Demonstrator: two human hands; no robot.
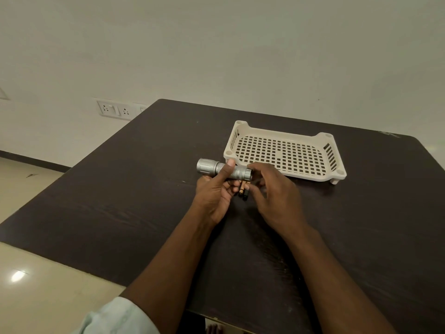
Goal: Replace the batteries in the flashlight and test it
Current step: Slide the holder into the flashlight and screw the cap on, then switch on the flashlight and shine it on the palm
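A silver flashlight [210, 167] is held level above the dark table [134, 189], its wide head pointing left. My left hand [214, 196] grips its barrel from below, thumb over the top. My right hand [274, 196] is at the tail end of the flashlight, fingers curled around the end cap; the cap itself is mostly hidden. Just below the flashlight, between my two hands, lie small dark batteries with copper-coloured ends [243, 190], partly covered by my fingers.
A cream perforated plastic tray [284, 153] stands on short feet just behind my hands, nothing inside it. The table's left edge drops to a tiled floor; a wall with sockets [115, 109] stands behind.
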